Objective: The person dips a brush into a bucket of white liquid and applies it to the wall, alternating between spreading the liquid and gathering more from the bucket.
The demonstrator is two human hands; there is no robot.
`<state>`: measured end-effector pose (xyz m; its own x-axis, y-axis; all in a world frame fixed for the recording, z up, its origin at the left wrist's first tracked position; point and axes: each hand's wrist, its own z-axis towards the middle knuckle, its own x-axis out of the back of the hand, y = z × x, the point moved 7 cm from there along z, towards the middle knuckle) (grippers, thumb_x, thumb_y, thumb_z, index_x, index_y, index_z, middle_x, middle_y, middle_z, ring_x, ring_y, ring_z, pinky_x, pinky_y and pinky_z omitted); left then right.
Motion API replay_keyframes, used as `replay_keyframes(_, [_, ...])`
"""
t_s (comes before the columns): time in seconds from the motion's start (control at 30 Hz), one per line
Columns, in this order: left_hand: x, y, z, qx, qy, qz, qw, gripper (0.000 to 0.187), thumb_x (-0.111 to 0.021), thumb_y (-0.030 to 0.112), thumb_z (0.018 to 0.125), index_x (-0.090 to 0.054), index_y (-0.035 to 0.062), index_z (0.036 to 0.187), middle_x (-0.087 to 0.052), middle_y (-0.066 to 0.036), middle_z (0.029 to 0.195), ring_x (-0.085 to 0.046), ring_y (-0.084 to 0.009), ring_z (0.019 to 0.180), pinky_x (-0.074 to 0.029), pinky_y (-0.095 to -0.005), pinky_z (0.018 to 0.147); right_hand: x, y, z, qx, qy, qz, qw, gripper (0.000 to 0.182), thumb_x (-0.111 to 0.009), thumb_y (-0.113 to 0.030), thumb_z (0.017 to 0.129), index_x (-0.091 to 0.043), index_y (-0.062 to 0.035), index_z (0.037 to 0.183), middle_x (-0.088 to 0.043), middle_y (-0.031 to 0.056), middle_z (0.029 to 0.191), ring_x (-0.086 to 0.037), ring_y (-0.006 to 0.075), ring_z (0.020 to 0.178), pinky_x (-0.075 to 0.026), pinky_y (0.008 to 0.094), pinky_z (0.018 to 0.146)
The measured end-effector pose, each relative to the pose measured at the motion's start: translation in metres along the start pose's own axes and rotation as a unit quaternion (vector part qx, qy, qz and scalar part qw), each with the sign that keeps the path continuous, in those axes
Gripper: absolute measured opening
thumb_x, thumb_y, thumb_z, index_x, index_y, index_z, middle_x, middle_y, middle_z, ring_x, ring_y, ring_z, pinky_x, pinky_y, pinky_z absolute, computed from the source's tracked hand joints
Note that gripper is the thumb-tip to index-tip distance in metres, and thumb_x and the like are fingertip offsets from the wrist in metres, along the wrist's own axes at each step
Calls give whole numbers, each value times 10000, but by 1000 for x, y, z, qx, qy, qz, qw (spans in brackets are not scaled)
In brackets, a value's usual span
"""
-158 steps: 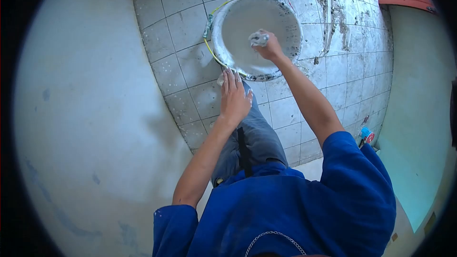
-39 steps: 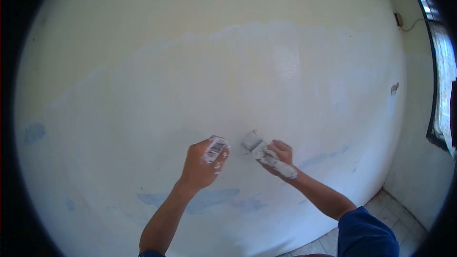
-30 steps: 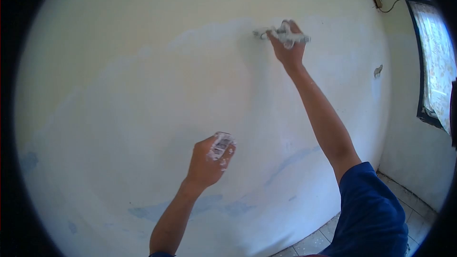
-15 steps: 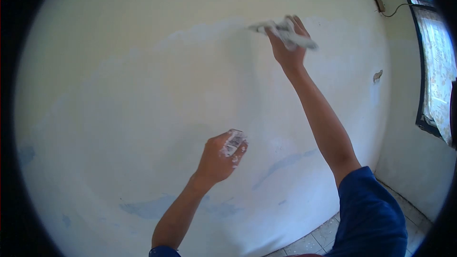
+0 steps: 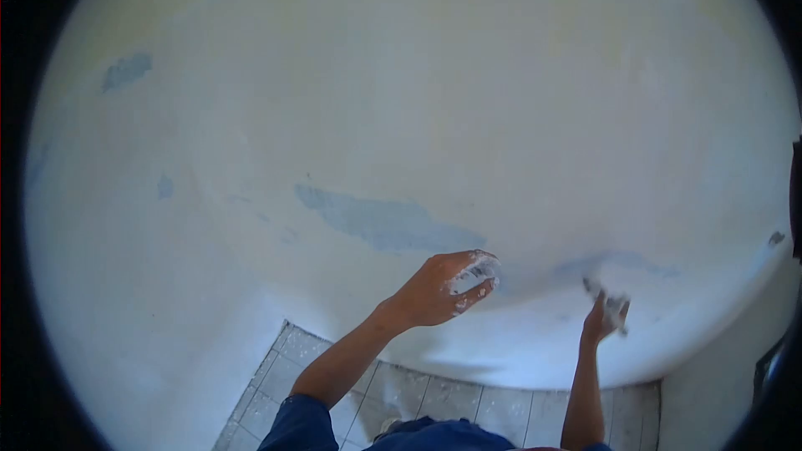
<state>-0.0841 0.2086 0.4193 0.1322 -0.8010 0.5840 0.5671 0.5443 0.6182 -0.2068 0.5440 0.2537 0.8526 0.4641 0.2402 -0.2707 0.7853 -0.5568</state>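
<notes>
My left hand (image 5: pixel 430 288) is closed around a small whitish object (image 5: pixel 476 274) smeared with white paste; its kind I cannot tell. White flecks also stick to the fingers. This hand is in front of the wall (image 5: pixel 401 125), just below a long blue-grey patch (image 5: pixel 376 221). Lower right, my right hand (image 5: pixel 595 326) grips a flat scraper (image 5: pixel 616 309) coated in white, blurred by motion. The scraper is close to the wall, under a fainter bluish patch (image 5: pixel 618 263).
Pale grey floor tiles (image 5: pixel 409 388) with white specks run along the foot of the wall. Smaller blue-grey patches (image 5: pixel 127 72) mark the wall at left. A side wall (image 5: pixel 718 367) meets it at right, near a dark hole (image 5: pixel 776 239).
My right hand has swept down from high on the wall with the scraper. The view has tilted down and shifted left, bringing more floor into sight; the window has left the view.
</notes>
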Motion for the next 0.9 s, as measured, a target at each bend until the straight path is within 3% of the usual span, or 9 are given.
replay_keyframes(0.03, [-12, -1, 9, 8, -15, -7, 1000, 295, -592, 176, 810, -532, 10, 1046, -609, -158, 933, -599, -271, 864, -464, -340, 766, -4, -17, 14, 196, 69, -247, 946, 274, -555, -117, 836, -553, 40, 1061, -548, 222, 1077, -482, 292, 1098, -431, 371, 869])
replay_keyframes(0.1, [-26, -1, 32, 31, -19, -7, 999, 294, -607, 167, 798, -541, 18, 1043, -606, -154, 954, -599, -256, 861, -464, -328, 759, -42, 24, 133, -142, 32, 423, 894, 346, -491, -150, 884, -480, 5, 1193, -526, 134, 1174, -451, 265, 1136, -361, 388, 954])
replay_keyframes(0.17, [-35, 7, 55, 36, -25, 3, 999, 284, -612, 152, 791, -550, 9, 1029, -607, -142, 969, -599, -237, 857, -466, -317, 755, -12, -56, 241, 127, 70, -38, 989, 327, -439, -152, 900, -487, 0, 1185, -473, 133, 1233, -439, 224, 1145, -316, 343, 985])
replay_keyframes(0.3, [-35, 33, 75, 75, -25, -61, 995, 274, -584, 98, 791, -547, -22, 1034, -602, -143, 977, -590, -220, 869, -458, -313, 779, 33, -131, 337, 112, 252, 162, 948, 314, -487, -214, 872, -525, -43, 1132, -502, 127, 1177, -451, 243, 1114, -314, 388, 965])
replay_keyframes(0.43, [-28, 16, 63, 117, -20, -102, 988, 293, -551, 86, 803, -522, -37, 1067, -591, -152, 982, -569, -222, 918, -436, -326, 818, -7, -88, 210, 81, 183, -304, 931, 304, -535, -276, 844, -563, -85, 1079, -532, 121, 1121, -463, 262, 1083, -312, 432, 946])
replay_keyframes(0.53, [-18, -13, 35, 169, -16, -150, 974, 309, -541, 99, 812, -505, -43, 1085, -584, -151, 991, -553, -219, 948, -417, -330, 844, -31, 50, 41, -271, 48, 63, 959, 279, -589, -104, 769, -549, -47, 1039, -581, 84, 957, -506, 240, 984, -364, 409, 896])
replay_keyframes(0.63, [-63, -55, -1, 182, -11, -146, 972, 311, -536, 106, 820, -501, -43, 1091, -578, -149, 1003, -548, -220, 955, -408, -330, 856, -33, 164, -87, -448, 313, 312, 777, 154, -620, -27, 661, -486, -3, 734, -524, 41, 660, -524, 121, 628, -459, 308, 714])
replay_keyframes(0.87, [-51, -83, -27, 155, -72, -182, 968, 348, -498, -6, 811, -462, -15, 1157, -536, -120, 1107, -519, -206, 1031, -388, -319, 904, -10, -6, 203, 84, 61, -459, 883, 363, -534, -317, 792, -507, -90, 1074, -531, 88, 1072, -489, 241, 998, -337, 510, 845])
replay_keyframes(0.9, [-56, -84, -26, 155, -66, -195, 966, 315, -524, 42, 816, -486, -25, 1121, -564, -128, 1039, -543, -208, 985, -407, -313, 868, 14, -52, 231, 106, 241, -65, 962, 213, -570, -175, 841, -532, -17, 977, -555, 129, 1013, -552, 275, 903, -446, 381, 760])
